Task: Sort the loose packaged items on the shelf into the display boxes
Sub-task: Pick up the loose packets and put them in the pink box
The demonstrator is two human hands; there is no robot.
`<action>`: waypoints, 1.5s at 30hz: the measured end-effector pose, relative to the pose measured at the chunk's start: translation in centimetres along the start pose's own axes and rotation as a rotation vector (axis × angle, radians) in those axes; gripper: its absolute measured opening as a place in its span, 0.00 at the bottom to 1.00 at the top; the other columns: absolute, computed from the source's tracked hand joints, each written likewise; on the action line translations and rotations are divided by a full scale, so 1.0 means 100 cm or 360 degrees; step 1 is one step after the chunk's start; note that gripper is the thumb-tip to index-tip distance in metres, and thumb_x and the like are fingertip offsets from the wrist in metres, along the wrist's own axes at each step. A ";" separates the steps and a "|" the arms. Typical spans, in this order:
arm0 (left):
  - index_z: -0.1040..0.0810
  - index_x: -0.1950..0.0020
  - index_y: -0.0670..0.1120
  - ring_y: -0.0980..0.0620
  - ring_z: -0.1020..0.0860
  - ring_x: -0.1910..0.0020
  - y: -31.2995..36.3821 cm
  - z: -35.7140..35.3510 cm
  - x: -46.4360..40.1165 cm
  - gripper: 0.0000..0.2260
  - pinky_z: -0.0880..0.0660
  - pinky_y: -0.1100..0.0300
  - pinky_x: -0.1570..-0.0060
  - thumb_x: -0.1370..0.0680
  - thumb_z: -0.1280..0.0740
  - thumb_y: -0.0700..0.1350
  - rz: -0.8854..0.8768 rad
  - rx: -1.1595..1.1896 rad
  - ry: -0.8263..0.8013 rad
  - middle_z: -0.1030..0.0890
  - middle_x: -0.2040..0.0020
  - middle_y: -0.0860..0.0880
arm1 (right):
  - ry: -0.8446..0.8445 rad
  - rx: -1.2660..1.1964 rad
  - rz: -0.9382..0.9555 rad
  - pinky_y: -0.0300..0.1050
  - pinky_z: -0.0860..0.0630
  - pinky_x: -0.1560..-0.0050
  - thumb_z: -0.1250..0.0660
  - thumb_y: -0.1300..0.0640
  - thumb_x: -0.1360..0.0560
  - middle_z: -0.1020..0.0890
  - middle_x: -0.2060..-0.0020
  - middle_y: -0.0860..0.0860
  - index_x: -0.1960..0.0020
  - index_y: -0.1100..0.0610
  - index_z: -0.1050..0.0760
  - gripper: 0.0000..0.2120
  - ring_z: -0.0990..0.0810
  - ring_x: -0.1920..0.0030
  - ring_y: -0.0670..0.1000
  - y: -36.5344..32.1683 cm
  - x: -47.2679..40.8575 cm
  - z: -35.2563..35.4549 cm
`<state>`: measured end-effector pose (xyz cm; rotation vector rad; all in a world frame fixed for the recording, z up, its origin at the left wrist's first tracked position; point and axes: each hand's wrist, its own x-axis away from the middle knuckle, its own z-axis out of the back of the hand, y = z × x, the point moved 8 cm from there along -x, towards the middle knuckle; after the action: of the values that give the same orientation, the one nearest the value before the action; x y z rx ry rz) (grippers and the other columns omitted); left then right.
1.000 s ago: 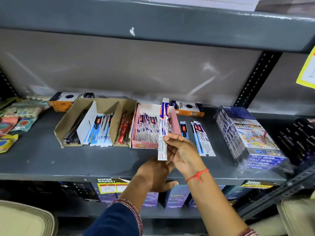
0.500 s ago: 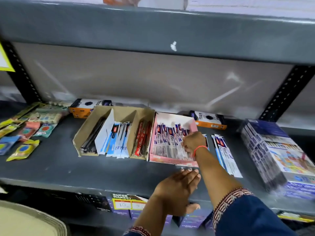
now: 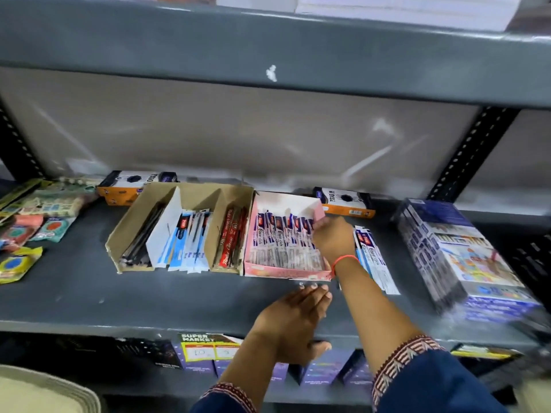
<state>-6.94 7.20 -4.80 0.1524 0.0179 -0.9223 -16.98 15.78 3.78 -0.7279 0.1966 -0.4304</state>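
A pink display box (image 3: 286,274) in the middle of the shelf holds a row of white and blue pen packets (image 3: 277,239). My right hand (image 3: 332,238) reaches into its right side, fingers curled on the top end of one packet there. Several loose packets of the same kind (image 3: 375,263) lie on the shelf just right of my wrist. My left hand (image 3: 295,317) rests flat and open on the shelf's front edge, fingertips just short of the pink box. Left of it, a brown cardboard box (image 3: 125,231) holds black pens (image 3: 143,236), blue packets (image 3: 187,242) and red packets (image 3: 231,239).
Two orange and black boxes (image 3: 131,186) (image 3: 346,202) lie behind the display boxes. A large wrapped pack of blue boxes (image 3: 465,257) stands at the right. Colourful flat packets (image 3: 21,234) lie at the far left. The upper shelf (image 3: 268,49) hangs low overhead.
One second ago my right hand held a packet upright in front of the pink box; it has since carried it into the box's right side. My left hand rose onto the shelf edge.
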 end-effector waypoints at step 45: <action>0.59 0.25 0.46 0.51 0.57 0.25 -0.004 -0.009 0.003 0.36 0.65 0.60 0.31 0.23 0.49 0.64 -0.0011 -0.0112 0.0013 0.54 0.23 0.47 | -0.0284 -0.0563 -0.0718 0.55 0.30 0.38 0.31 0.73 0.32 0.25 0.38 0.68 0.40 0.75 0.28 0.21 0.26 0.37 0.66 0.154 -0.023 0.047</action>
<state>-7.06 6.87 -5.74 0.0907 0.0583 -0.9266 -12.69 29.87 -3.21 -1.1600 -0.0669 -0.7666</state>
